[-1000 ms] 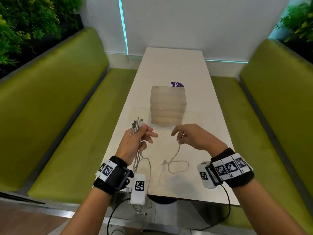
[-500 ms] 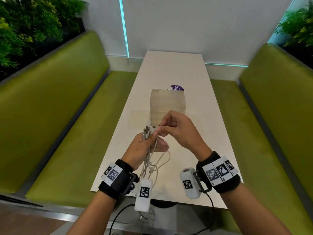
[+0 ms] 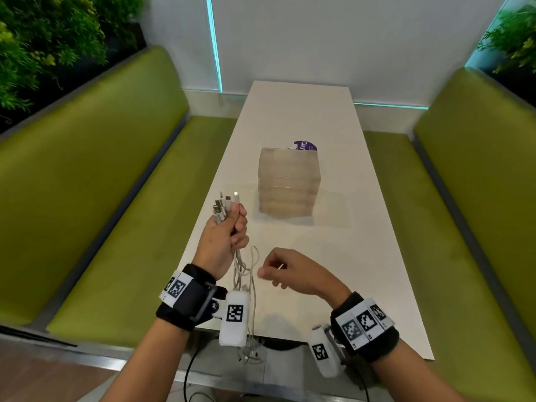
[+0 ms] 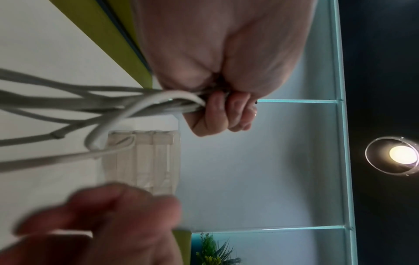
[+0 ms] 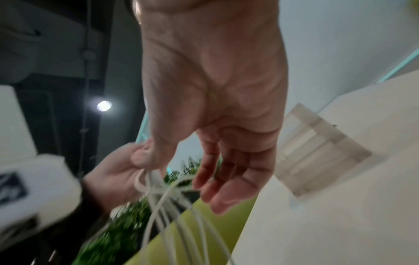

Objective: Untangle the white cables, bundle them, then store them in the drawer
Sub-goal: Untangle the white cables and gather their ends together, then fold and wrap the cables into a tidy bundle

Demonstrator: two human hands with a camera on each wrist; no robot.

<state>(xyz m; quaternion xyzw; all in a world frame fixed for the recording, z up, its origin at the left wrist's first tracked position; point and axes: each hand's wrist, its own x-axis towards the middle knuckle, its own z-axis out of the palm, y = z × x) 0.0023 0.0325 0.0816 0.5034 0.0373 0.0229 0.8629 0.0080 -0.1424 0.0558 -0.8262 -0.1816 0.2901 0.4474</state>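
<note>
My left hand (image 3: 226,236) grips a bunch of white cables (image 3: 242,274) in a fist above the table's near left side. Their plug ends (image 3: 227,203) stick up out of the fist, and the loose lengths hang down past the table edge. The left wrist view shows the fingers (image 4: 222,114) curled round the cables (image 4: 90,102). My right hand (image 3: 290,277) hovers just right of the hanging strands, fingers (image 5: 226,179) relaxed, and I see nothing held in it. The translucent drawer unit (image 3: 288,184) stands shut at mid-table, beyond both hands.
The white table (image 3: 333,256) runs away from me between two green benches (image 3: 101,198) (image 3: 464,198). A purple round label (image 3: 304,146) lies behind the drawer unit. Plants (image 3: 43,39) fill the upper left corner, and the far end meets a white wall.
The right hand brought a cable end up to the left hand's bunch, then let go and dropped back toward me. The left hand now holds that cable with the rest.
</note>
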